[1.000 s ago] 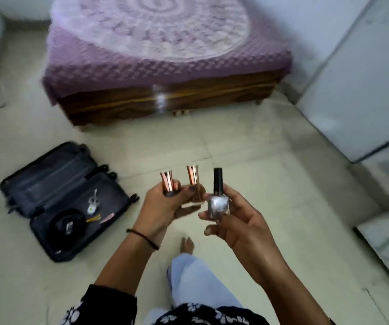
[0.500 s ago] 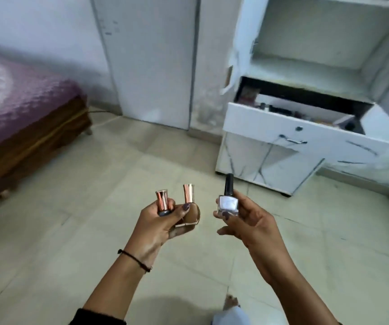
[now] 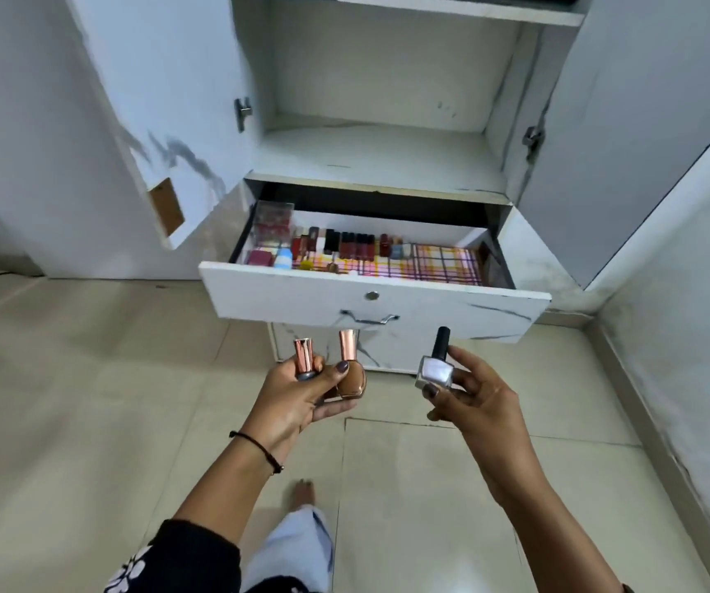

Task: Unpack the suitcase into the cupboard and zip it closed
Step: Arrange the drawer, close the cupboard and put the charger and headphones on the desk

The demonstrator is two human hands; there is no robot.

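Soft even daylight, slight blur — edges bowed

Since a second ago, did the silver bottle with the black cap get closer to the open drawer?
Yes. The silver bottle in the right hand was near the suitcase and bed; now it is just below the drawer front.

I can read no text, brand, number or sign anywhere. The nail polish bottles (image 3: 434, 370) I hold show no legible label, and the cosmetics in the drawer (image 3: 370, 301) at 12 o'clock are too small to make out.
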